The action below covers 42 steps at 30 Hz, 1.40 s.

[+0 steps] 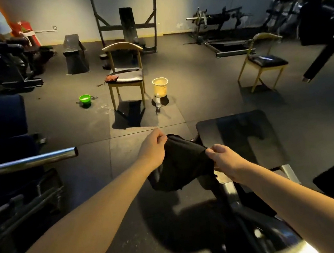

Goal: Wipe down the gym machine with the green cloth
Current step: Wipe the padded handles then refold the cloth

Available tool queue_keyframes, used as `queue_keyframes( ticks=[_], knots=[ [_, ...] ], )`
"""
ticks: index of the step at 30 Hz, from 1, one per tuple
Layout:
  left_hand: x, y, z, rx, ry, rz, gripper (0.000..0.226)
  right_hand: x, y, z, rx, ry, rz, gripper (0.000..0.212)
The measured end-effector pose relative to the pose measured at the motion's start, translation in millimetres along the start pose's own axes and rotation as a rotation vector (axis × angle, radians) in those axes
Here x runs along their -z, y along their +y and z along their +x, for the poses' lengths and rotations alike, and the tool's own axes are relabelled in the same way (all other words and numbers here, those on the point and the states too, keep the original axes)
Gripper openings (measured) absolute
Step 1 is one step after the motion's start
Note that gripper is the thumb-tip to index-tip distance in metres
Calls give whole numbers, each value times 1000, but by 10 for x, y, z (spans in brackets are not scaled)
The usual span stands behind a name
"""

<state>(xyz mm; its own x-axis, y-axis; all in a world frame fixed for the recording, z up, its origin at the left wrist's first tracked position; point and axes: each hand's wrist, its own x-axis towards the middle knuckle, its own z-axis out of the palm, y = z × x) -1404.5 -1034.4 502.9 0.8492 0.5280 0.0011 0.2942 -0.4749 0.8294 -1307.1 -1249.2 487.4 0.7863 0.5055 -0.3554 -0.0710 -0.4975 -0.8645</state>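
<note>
Dark cloth point(179, 163) hangs beside the machine pad point(248, 137). Your left hand point(153, 149) and right hand point(225, 159) each pinch its edge.

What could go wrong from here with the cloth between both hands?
The cloth, pinched at its edge by the left hand and right hand, might slip or snag on the machine frame below. The steel bar jutting from the left could be bumped. The bottle on the floor could trip a forward step.
</note>
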Motion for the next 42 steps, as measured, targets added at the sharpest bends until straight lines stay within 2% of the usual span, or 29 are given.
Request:
queue_keyframes(
  ticks=[5,8,10,12,13,16,18,21,23,25,29,33,37,40,42],
  knots=[
    [-232,-12,338,1,-57,133,19,119,69,278,-37,105,-5,25],
    [-414,74,573,8,-104,175,21,285,220,436,-87,22,93,46],
    [-529,135,783,19,-154,157,25,387,357,542,-122,-69,-20,39],
    [-645,186,992,10,-211,151,27,443,501,671,-174,-67,-92,18],
    [-698,216,1090,3,-243,156,27,463,553,729,-202,-40,-45,11],
    [-839,313,1404,13,-323,191,24,556,669,930,-239,-37,286,17],
    [-914,377,1622,29,-419,211,27,669,667,1044,-231,3,479,14],
    [-977,435,1798,75,-613,188,56,790,628,1143,-235,81,615,17],
    [-1068,480,1878,22,-679,224,69,875,694,1216,-238,161,626,17],
    [-1210,511,2003,-69,-695,269,62,980,758,1274,-246,227,552,17],
    [-1581,591,2251,-186,-658,349,17,1177,894,1384,-304,361,425,19],
    [-2010,562,2577,-161,-701,369,2,1371,962,1425,-428,451,392,32],
    [-2429,567,2986,-140,-840,363,16,1566,991,1473,-556,521,364,53],
    [-2605,820,3219,-192,-987,374,45,1671,869,1474,-562,526,374,75],
    [-2643,1013,3363,-279,-1134,453,64,1738,776,1455,-559,456,176,81]
  ],
)
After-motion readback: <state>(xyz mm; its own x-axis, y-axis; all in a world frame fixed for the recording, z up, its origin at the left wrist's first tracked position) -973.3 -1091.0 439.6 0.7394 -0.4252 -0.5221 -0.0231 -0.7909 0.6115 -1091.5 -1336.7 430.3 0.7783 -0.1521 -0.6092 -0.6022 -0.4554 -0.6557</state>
